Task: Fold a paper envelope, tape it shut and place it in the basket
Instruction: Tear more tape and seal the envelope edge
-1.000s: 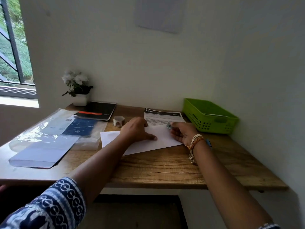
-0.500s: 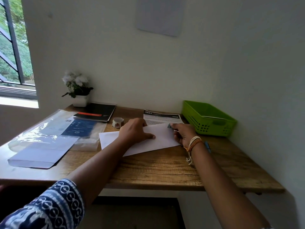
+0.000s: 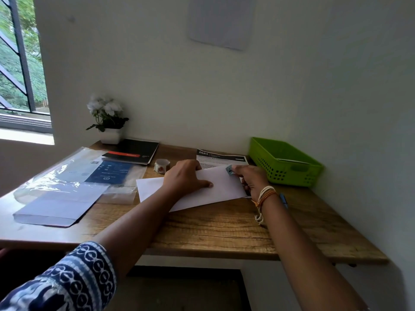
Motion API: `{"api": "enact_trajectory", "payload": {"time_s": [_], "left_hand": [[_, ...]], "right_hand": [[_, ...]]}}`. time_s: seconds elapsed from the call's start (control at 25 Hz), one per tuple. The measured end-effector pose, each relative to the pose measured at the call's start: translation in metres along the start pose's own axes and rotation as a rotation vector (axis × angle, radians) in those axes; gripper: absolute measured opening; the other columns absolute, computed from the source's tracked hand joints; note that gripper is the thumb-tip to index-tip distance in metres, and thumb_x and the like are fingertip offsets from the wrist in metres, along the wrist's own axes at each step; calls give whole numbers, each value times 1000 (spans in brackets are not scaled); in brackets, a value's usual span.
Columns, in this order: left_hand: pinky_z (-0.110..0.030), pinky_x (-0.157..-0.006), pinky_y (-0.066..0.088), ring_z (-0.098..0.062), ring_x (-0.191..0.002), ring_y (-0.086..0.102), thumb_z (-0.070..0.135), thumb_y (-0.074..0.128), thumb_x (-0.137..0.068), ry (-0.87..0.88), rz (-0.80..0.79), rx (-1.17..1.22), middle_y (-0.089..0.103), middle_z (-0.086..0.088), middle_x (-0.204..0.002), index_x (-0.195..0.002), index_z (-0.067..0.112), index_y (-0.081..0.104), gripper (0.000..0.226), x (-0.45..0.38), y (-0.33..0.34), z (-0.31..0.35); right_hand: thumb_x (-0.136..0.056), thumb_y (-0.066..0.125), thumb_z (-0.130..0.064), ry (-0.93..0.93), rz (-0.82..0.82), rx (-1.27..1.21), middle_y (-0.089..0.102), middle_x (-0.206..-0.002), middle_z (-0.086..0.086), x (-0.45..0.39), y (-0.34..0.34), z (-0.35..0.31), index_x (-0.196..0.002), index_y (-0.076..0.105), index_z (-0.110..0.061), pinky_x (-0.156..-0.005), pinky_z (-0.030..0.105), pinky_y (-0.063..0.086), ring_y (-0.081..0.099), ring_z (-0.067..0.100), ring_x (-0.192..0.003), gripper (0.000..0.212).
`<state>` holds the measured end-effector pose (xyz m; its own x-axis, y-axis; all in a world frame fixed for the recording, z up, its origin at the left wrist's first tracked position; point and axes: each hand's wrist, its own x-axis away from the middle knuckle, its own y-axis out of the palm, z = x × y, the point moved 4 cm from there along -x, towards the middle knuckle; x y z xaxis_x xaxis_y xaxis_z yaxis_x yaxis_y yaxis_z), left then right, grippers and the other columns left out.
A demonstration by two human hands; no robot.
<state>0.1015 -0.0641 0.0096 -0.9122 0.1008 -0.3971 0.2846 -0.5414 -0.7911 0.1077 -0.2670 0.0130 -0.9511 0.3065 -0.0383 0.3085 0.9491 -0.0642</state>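
Note:
A white paper envelope [image 3: 215, 190] lies flat in the middle of the wooden desk. My left hand [image 3: 185, 177] rests palm down on it, holding it in place. My right hand [image 3: 251, 181] is at the envelope's far right corner, fingers pinching a small grey-blue piece of tape [image 3: 229, 170] against the paper. A patterned roll of tape [image 3: 162, 165] stands just behind my left hand. The green plastic basket [image 3: 289, 173] sits at the back right against the wall, a sheet of paper inside it.
A printed sheet [image 3: 221, 159] lies behind the envelope. Clear plastic sleeves with papers [image 3: 67, 189] cover the left of the desk, a black booklet [image 3: 134, 151] and a potted white flower [image 3: 107, 122] behind them. A blue pen [image 3: 283, 199] lies by my right wrist.
Both hands have stayed on the envelope. My right hand has shifted slightly at the corner with the tape piece. The camera view has moved a little.

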Motion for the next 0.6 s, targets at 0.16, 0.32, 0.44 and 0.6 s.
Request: {"api": "enact_trajectory", "payload": {"time_s": [0.16, 0.32, 0.44, 0.6], "left_hand": [[-29, -65, 48, -14, -83, 54, 59, 76, -63, 4, 8, 17, 61, 4, -94, -86, 26, 56, 45, 0, 0, 0], [-36, -75, 53, -17, -92, 57, 58, 76, -64, 15, 10, 51, 63, 1, -102, -96, 22, 60, 51, 1, 1, 0], [-38, -77, 54, -18, -94, 57, 57, 74, -66, 32, 12, 81, 63, 1, -104, -97, 23, 60, 49, 1, 1, 2], [-34, -74, 52, -17, -92, 58, 56, 74, -67, 46, 48, 109, 63, 2, -101, -96, 25, 60, 46, 2, 0, 3]], "right_hand": [[-78, 75, -16, 3, 1, 8, 54, -62, -2, -3, 1, 2, -72, 67, -13, -30, 11, 30, 42, 8, -49, 10], [-77, 75, -12, -33, 12, -39, 63, -68, 1, -6, 2, 4, -78, 71, -7, -47, 18, 38, 49, 9, -54, 7], [-74, 77, -10, -46, 31, -71, 66, -76, 7, -9, 1, 6, -73, 71, -8, -57, 22, 43, 58, 19, -67, 7], [-70, 81, -12, -40, 75, -97, 66, -82, 11, -10, -1, 6, -87, 73, 0, -65, 28, 46, 58, 23, -76, 23]]}}
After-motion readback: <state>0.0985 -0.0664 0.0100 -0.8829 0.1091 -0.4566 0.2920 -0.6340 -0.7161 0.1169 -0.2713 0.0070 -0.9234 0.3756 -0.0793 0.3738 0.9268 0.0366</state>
